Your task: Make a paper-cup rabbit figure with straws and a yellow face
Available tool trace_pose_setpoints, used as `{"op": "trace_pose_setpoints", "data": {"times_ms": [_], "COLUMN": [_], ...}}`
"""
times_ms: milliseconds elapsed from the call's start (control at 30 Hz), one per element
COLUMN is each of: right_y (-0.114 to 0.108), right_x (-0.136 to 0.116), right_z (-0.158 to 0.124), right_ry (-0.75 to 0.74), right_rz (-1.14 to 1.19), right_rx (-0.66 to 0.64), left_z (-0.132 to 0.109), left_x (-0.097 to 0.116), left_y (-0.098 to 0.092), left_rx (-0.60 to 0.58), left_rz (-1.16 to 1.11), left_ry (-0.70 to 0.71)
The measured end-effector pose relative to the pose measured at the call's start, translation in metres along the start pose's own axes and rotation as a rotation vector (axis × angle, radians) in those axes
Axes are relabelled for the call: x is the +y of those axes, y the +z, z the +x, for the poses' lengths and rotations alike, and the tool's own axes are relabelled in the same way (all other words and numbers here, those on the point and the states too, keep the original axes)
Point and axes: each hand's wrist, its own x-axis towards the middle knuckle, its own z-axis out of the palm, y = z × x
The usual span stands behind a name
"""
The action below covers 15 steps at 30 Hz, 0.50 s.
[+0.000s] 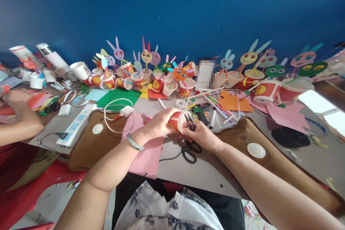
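Patterned shirt (167, 210) fills six o'clock; toward twelve, left hand (161, 120) curls its fingers round a paper cup (175, 120), right hand (202, 136) pinches a dark object (191, 124).

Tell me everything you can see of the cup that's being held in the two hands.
The cup is red outside with a white rim and pale interior, and looks like paper. Faint pale marks show on its side, too small to read. It is tipped over, its mouth facing mostly right, held above the table. The left hand wraps its side, and the right hand is at the mouth, where a dark tool overlaps the rim. Its base is hidden.
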Motion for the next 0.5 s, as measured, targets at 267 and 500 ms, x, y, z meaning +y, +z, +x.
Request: {"op": "trace_pose_setpoints", "data": {"times_ms": [267,500], "right_y": [0.0020,-0.0006], "right_x": [0.0010,0.0053], "right_z": [-0.0005,0.0007], "right_ry": [-0.009,-0.025], "right_rz": [0.004,0.096], "right_rx": [0.030,-0.064], "left_z": [-0.0007,-0.0008], "left_x": [-0.0064,-0.0083], "left_y": [-0.0006,0.0052], "left_rx": [-0.031,-0.021], "left_rz": [0.066,0.101], "left_ry": [0.073,0.043]}}
